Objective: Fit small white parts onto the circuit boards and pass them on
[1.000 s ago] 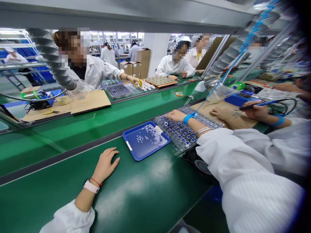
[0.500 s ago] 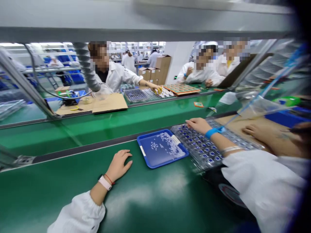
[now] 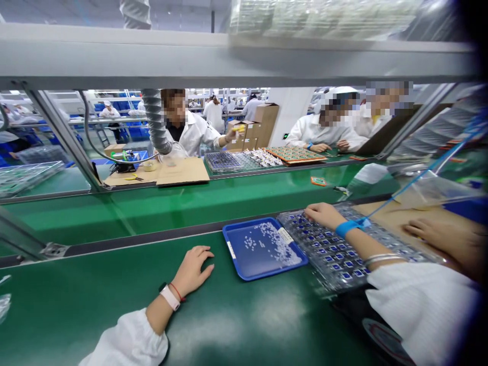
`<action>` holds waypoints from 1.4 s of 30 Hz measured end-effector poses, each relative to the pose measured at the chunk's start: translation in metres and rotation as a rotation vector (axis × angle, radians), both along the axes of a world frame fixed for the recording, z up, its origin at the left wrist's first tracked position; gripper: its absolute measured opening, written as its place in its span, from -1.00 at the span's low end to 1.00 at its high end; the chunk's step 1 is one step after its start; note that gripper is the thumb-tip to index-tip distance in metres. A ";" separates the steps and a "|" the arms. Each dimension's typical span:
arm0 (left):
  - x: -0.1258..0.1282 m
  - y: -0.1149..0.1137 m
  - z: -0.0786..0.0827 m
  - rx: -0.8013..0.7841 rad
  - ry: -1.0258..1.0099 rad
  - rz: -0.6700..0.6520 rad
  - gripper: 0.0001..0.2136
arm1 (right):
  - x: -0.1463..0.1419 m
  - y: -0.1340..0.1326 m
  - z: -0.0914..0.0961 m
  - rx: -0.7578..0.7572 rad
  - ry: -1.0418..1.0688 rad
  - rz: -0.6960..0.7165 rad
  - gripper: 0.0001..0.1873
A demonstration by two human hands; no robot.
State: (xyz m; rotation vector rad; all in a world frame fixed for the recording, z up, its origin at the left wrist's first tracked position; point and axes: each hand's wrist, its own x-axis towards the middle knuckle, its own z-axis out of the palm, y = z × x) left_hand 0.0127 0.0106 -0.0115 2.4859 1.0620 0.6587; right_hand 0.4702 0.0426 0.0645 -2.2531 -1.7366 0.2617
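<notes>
My left hand (image 3: 194, 271) rests on the green table, palm down with its fingers loosely apart, and holds nothing. Beside it lies a shallow blue tray (image 3: 249, 263) with many tiny white pieces (image 3: 280, 246) scattered over its right side. My right hand (image 3: 323, 215), with a blue wrist strap (image 3: 348, 227), reaches over a clear plastic compartment tray (image 3: 322, 283) of small blue-and-white square parts (image 3: 336, 266). Its fingers are bent together at the tray's far rows. Whatever they may pinch is hidden.
A neighbour's hand (image 3: 430, 234) lies over cardboard at the right. Beyond the green belt (image 3: 163, 206), co-workers sit by trays and an orange panel (image 3: 297, 153). A metal beam (image 3: 152, 58) crosses above. A blue cord (image 3: 415, 175) runs from my right wrist strap.
The view has tilted upward, so everything sits lower in the picture. My hands stay in nearly the same places. The co-worker opposite has lifted a hand from the parts.
</notes>
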 end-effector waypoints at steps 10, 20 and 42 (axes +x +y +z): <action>0.000 0.000 0.000 -0.009 0.006 -0.002 -0.78 | 0.003 -0.003 0.006 0.006 -0.183 -0.120 -0.61; 0.000 0.000 0.001 -0.017 0.027 0.004 -0.79 | -0.006 -0.004 0.005 0.001 -0.067 0.055 -0.59; 0.000 -0.001 0.000 -0.020 0.024 -0.003 -0.79 | -0.004 -0.005 0.011 0.015 -0.103 -0.106 -0.65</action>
